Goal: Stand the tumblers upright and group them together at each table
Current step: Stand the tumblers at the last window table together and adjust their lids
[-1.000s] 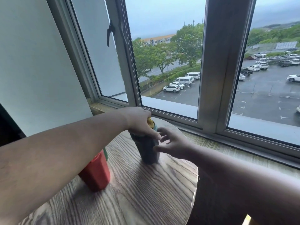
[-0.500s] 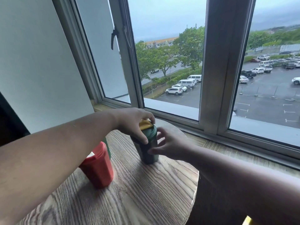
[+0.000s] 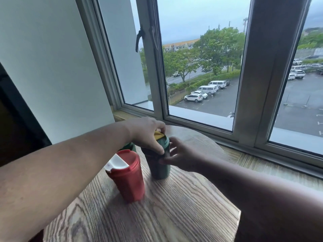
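Note:
A dark green tumbler (image 3: 160, 169) with a yellow flap lid stands upright on the round wooden table (image 3: 174, 210). My left hand (image 3: 145, 131) grips its lid from above. My right hand (image 3: 181, 156) holds its right side with thumb and fingertips. Just left of it a red tumbler (image 3: 129, 179) with a white flap stands upright, a small gap between the two. Behind the red one, the top of another green tumbler (image 3: 129, 147) shows under my left wrist; the rest of it is hidden.
The table stands against a wooden window sill (image 3: 253, 161) below a large grey-framed window (image 3: 251, 84). A white wall (image 3: 52, 75) rises at the left. The table's edge falls away at the right (image 3: 238, 217).
The green tumbler, held in both hands, now stands closer to the red tumbler. My left forearm has lifted off the red tumbler's lid, and the view has shifted.

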Tool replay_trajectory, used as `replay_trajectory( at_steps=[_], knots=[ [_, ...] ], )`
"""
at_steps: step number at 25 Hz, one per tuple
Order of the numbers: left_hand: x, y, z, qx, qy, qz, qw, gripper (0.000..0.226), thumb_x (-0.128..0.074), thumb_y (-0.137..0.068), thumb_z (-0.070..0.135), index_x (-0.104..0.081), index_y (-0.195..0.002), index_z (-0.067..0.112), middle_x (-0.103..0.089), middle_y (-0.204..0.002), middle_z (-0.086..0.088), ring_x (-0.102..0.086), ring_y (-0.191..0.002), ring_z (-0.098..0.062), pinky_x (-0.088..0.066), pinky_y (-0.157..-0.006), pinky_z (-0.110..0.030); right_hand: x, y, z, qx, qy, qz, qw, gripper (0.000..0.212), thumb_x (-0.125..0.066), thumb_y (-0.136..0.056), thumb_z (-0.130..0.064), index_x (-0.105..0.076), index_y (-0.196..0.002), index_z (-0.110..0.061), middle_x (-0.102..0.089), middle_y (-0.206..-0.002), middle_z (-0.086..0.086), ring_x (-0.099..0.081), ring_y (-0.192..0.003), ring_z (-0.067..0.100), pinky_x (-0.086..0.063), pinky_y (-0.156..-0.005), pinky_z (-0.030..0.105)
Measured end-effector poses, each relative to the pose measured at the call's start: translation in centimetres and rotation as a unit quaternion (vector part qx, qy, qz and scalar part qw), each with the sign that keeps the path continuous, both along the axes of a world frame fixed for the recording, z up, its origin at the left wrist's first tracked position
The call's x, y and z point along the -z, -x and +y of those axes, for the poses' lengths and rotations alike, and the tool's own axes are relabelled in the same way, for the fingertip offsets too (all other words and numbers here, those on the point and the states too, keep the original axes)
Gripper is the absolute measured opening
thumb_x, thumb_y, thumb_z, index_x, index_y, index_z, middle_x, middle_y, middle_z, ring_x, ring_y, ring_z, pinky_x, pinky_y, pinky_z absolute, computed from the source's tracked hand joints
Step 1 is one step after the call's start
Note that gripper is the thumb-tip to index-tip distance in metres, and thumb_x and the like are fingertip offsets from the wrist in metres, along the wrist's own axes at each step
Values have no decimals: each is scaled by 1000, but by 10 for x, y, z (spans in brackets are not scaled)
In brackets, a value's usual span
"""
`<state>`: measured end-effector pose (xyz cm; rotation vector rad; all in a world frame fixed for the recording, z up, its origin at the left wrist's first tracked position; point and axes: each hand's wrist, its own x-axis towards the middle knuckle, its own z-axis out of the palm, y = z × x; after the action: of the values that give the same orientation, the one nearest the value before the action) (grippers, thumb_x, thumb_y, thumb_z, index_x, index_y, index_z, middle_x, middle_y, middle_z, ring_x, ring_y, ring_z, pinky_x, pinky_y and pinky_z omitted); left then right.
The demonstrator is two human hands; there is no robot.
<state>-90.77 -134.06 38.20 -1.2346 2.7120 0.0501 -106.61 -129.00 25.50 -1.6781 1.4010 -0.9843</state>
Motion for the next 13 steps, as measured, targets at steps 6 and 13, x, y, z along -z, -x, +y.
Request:
replay_trajectory(
  at_steps=[6,13],
  knots=[
    [2,-17,-9,21,-17,11,1000,81,-65,-43,79,-53,-114,42,-61,-111,11,-60,-100,-16,-54,-88,-42,2,-11,-3,7,16,1,1000,62,-88,-68,-22,-52,-118,-26,-61,-106,0,-65,-84,15,-56,-86,51],
    [0,-62,-18,49,-52,153,986,72,-77,-76,58,-48,-138,40,-56,-126,12,-55,-113,-8,-47,-99,-33,-20,-3,0,-24,5,38,999,91,-89,-62,-40,-36,-136,-39,-53,-123,-6,-57,-109,9,-54,-83,22]
  ],
)
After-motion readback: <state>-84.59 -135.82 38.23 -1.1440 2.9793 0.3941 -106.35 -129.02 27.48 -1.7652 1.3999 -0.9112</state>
